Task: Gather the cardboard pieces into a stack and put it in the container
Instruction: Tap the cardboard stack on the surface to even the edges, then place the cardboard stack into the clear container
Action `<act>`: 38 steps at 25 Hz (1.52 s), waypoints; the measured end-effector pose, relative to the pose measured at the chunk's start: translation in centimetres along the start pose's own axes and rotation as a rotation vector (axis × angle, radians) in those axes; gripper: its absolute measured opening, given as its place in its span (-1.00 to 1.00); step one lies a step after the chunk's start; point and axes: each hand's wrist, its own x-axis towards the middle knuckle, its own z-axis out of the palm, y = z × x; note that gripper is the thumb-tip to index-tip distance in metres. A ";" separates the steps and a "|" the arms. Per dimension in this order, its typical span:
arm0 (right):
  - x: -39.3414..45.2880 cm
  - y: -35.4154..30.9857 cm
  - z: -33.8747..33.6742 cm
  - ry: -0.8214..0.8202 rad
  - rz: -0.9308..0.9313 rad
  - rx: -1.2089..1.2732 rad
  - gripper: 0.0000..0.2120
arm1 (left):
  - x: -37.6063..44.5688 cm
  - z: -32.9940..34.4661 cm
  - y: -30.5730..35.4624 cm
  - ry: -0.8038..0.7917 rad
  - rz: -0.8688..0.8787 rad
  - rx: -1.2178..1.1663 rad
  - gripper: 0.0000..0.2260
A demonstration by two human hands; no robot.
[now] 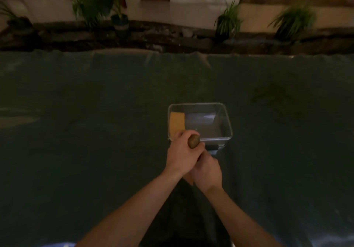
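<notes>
A clear plastic container [229, 126] stands on the dark green cloth in the middle of the view. A yellow-orange cardboard piece [177, 122] lies inside it against the left wall. My left hand [181, 155] and my right hand [207, 171] are pressed together at the container's near left corner. Both are closed around a brown cardboard stack [193, 141]. The stack's blurred top end pokes out above my left hand, over the container's front rim. A tan corner shows below, between my wrists. My hands hide the rest of the stack.
The dark green cloth [95, 131] covers the whole table. Beyond its far edge runs a dark soil strip with several potted plants [228, 22] in front of a pale wall. A faint stain [272, 95] marks the cloth at the right.
</notes>
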 end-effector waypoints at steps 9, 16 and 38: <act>4.2 -2.7 -12.9 -0.640 0.202 1.278 -0.25 | 5.1 -3.2 12.8 -0.325 -0.190 -0.364 -0.84; 7.7 -1.6 -17.8 -0.687 0.203 1.395 -0.43 | 8.0 -0.5 18.3 -0.327 -0.206 -0.199 -0.61; 16.3 1.0 -18.4 -0.620 0.215 1.424 -0.33 | 10.6 2.7 13.3 -0.159 0.413 0.332 0.26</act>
